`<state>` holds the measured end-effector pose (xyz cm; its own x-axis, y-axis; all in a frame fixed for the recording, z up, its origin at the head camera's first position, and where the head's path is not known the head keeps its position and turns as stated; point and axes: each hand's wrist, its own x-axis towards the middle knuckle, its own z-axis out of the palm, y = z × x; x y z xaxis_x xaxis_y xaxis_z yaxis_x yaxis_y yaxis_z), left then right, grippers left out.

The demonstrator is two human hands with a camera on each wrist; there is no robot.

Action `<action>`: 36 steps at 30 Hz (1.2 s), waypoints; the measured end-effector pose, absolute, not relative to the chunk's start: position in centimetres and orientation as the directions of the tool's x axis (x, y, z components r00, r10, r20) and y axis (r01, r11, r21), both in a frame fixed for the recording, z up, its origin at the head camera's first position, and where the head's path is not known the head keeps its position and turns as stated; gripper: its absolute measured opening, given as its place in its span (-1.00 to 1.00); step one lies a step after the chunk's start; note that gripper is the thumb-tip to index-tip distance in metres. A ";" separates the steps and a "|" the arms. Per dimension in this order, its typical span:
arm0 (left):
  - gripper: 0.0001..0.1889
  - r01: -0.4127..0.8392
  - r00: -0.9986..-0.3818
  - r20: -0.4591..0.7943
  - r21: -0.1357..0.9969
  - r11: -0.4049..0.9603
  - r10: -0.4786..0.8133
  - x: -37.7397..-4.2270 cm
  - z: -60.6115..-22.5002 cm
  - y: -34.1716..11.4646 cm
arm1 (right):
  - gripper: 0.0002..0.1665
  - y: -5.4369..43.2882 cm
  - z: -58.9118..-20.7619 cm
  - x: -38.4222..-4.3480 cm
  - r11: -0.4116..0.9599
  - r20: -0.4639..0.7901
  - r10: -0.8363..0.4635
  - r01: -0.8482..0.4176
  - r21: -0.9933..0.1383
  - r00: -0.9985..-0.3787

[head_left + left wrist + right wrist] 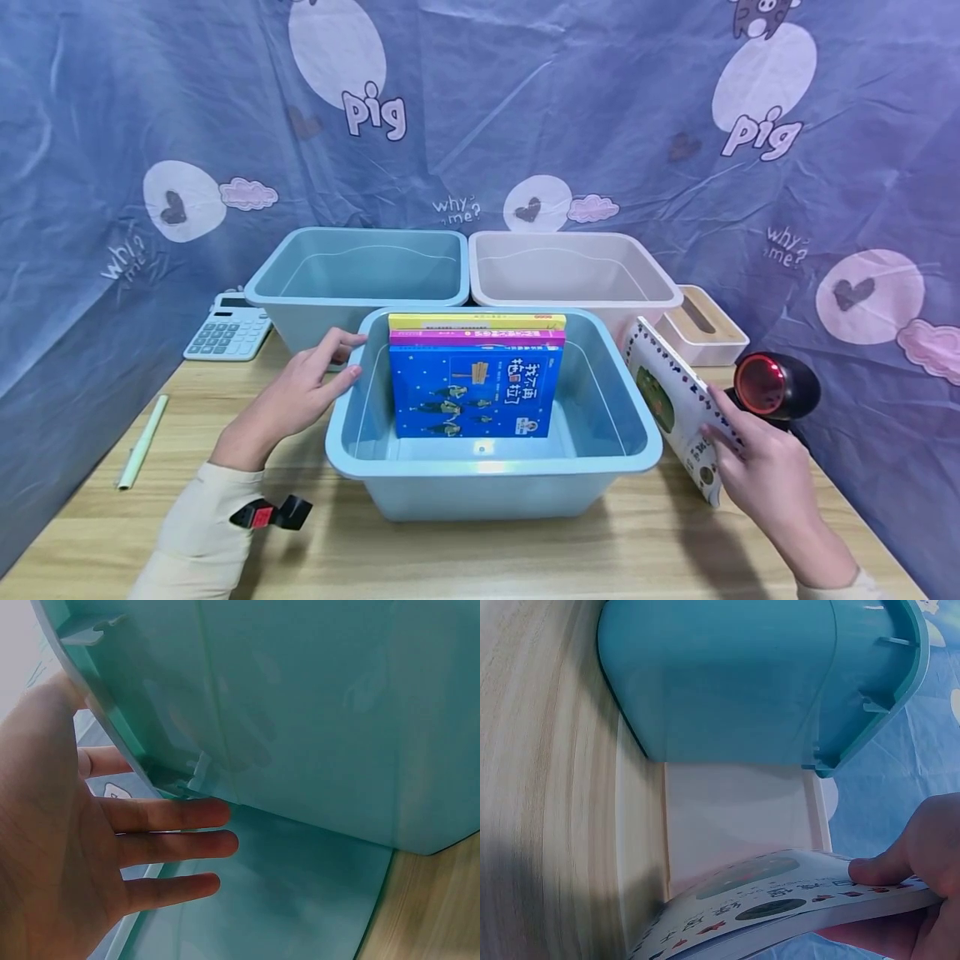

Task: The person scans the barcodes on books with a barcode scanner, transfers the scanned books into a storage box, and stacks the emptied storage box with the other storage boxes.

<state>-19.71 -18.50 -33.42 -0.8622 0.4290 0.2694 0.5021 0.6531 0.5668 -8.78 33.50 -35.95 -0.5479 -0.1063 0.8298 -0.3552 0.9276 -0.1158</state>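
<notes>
Right hand [768, 471] pinches a white book [671, 404] near the right edge of the table [480, 558]; left hand [296, 396], fingers spread straight, is at the front blue bin [491, 497].

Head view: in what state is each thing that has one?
Front blue bin: open, books inside.
Back blue bin: open.
White bin: open.
Blue book: closed, standing.
White book: tilted, held by right hand.
Left hand: at front blue bin's rim.
Slotted box: lid on.
Calculator: screen state unclear.
Green pen: lying flat.
Black object: power unclear.
</notes>
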 end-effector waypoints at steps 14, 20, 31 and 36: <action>-0.62 0.517 -0.854 0.283 0.563 0.645 0.438 -19.9 -33.6 -18.5 | -0.39 34.6 -35.7 -8.7 0.953 0.855 -0.038 -0.275 -0.124 -0.518; -0.62 0.524 -0.850 0.291 0.562 0.640 0.439 -19.9 -33.8 -18.5 | -0.38 35.6 -35.6 -8.9 0.956 0.868 0.015 -0.246 -0.157 -0.496; -0.62 0.530 -0.846 0.297 0.564 0.633 0.443 -20.0 -33.7 -18.6 | -0.47 37.4 -35.4 -9.0 0.966 0.879 0.088 -0.175 -0.190 -0.468; -0.62 0.532 -0.844 0.298 0.565 0.631 0.445 -20.0 -33.7 -18.6 | -0.49 37.8 -35.1 -9.6 0.967 0.866 0.087 -0.168 -0.192 -0.492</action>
